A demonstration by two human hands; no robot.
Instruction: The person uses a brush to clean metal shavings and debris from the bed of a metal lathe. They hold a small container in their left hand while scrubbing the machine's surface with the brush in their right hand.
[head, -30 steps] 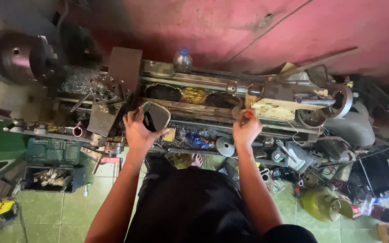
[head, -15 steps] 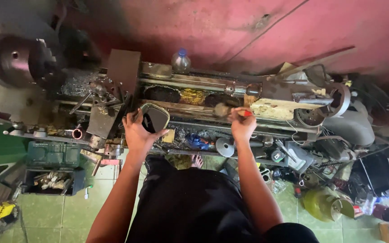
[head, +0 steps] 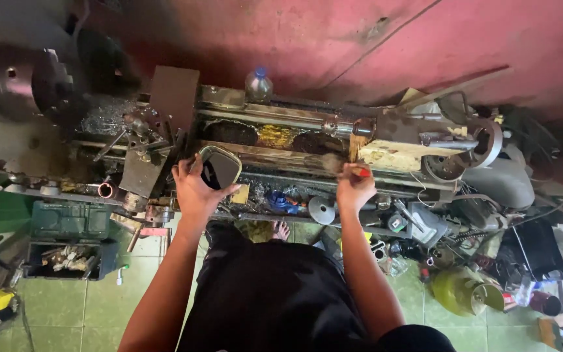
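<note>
Cluttered lathe bed [head: 294,153] crowds left hand [head: 193,192] gripping tin [head: 219,166], right hand [head: 353,189] gripping brush [head: 343,166].

A plastic bottle [head: 259,83] is standing on the far side of the lathe bed [head: 281,140]. The chuck [head: 14,81] is sitting left of the bed, a toolbox [head: 66,241] lying on the floor before it.

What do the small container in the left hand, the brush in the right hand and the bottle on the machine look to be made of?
Container in the left hand: probably thin metal, with a bright rim and a dark inside. Brush in the right hand: a red handle, maybe plastic or painted wood, with pale bristles blurred by motion. Bottle: clear plastic by its see-through body, with a blue cap.
</note>
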